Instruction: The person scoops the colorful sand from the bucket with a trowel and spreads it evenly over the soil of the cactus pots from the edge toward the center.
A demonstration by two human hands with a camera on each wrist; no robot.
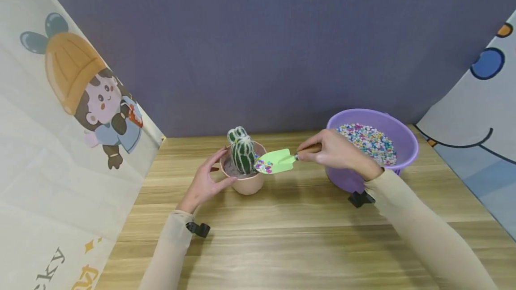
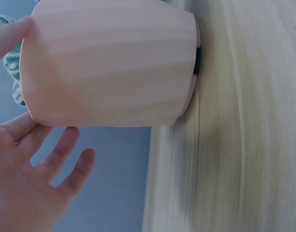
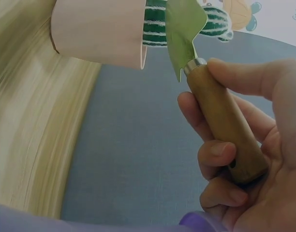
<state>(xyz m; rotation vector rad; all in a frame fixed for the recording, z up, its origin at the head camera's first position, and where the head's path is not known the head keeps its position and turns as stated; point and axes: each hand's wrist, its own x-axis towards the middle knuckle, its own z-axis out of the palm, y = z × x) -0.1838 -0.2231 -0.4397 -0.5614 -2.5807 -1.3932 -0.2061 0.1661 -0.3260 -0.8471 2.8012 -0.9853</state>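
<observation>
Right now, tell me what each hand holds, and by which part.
The right hand grips the trowel by its wooden handle; the left hand holds the pot by its rim.

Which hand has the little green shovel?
The right hand, gripping the green shovel by its wooden handle. The left hand is different: it holds the pink pot with the cactus at the rim.
</observation>
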